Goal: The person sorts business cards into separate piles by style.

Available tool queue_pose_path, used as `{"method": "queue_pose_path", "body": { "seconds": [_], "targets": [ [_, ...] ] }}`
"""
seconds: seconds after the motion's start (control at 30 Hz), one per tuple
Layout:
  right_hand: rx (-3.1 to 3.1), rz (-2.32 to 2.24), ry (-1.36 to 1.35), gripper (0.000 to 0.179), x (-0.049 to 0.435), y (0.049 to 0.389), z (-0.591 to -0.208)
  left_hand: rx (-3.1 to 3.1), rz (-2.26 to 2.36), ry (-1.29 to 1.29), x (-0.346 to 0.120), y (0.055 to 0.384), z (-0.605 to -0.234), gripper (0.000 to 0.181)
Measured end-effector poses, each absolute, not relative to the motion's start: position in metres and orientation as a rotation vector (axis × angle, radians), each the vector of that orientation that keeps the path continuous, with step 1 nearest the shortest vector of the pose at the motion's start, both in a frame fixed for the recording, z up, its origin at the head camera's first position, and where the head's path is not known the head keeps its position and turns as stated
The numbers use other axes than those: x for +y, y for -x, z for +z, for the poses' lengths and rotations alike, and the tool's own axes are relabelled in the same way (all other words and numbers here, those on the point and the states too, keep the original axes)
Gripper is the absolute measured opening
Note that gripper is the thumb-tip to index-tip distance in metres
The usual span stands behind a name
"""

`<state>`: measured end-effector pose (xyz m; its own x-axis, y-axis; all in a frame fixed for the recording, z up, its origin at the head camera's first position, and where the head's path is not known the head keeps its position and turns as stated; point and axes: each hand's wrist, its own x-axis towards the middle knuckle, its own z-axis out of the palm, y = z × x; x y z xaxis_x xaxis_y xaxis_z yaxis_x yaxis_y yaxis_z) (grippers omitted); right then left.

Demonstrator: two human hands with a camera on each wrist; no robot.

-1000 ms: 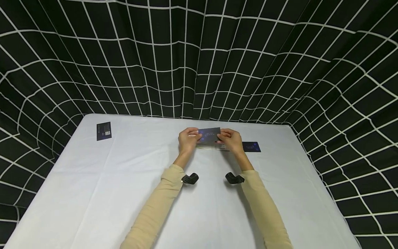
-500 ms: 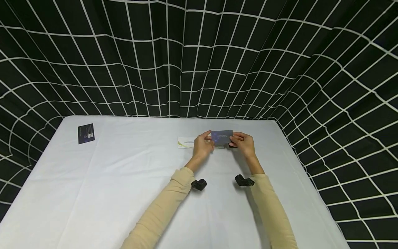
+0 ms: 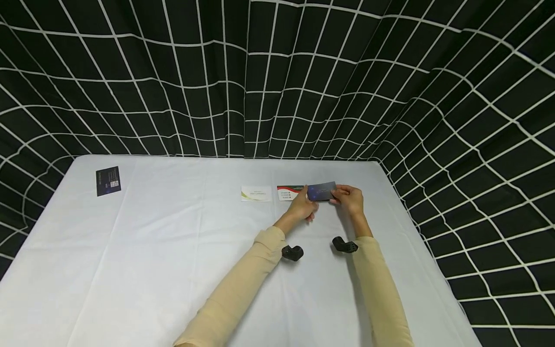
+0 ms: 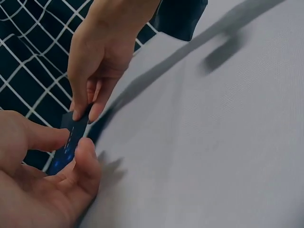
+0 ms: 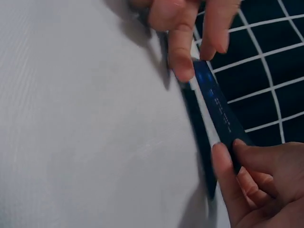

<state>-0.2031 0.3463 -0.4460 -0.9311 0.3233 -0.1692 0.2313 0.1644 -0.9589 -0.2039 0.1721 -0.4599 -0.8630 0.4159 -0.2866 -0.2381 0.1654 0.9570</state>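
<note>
A dark blue business card [image 3: 322, 191] is tilted above the back right of the table. My right hand [image 3: 351, 198] pinches its right end between thumb and fingers, also plain in the right wrist view. At the card's left end is my left hand [image 3: 302, 206], thumb and fingers apart; the right wrist view shows a gap between them around that end. Under the held card, a dark card [image 5: 197, 137] lies on the table in the right wrist view. A red, green and white card [image 3: 288, 193] lies just left of it, partly behind my left hand.
A white card [image 3: 256, 193] with a yellow-green curve lies further left in the row. Another dark card [image 3: 108, 181] with a printed square lies at the far left of the white-covered table [image 3: 143, 250]. A black curtain with white grid lines [image 3: 217, 96] surrounds the back and sides.
Both hands and the held card have moved right along the row, uncovering the white card and the red-green one. My left hand has loosened from its pinch on the card.
</note>
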Motion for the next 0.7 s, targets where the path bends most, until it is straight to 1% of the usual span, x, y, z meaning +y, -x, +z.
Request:
{"method": "queue_pose_path", "body": {
  "seconds": [0.13, 0.3, 0.43, 0.53, 0.7],
  "targets": [
    [-2.421, 1.826, 0.613, 0.04, 0.349, 0.205, -0.449, 1.86, 1.786, -0.116, 0.178, 0.204, -0.461, 0.082],
    [-2.393, 1.831, 0.672, 0.04, 0.352, 0.207, -0.451, 1.832, 1.818, -0.064, 0.184, 0.205, -0.459, 0.076],
    [-2.364, 1.843, 0.662, 0.039, 0.351, 0.211, -0.454, 1.746, 1.864, -0.024, 0.188, 0.203, -0.462, 0.074],
    [-2.356, 1.823, 0.652, 0.037, 0.351, 0.214, -0.458, 1.718, 1.892, -0.012, 0.191, 0.2, -0.465, 0.076],
    [-2.395, 1.676, 0.669, 0.034, 0.354, 0.215, -0.46, 1.791, 1.879, -0.035, 0.195, 0.197, -0.464, 0.075]
  ]
}}
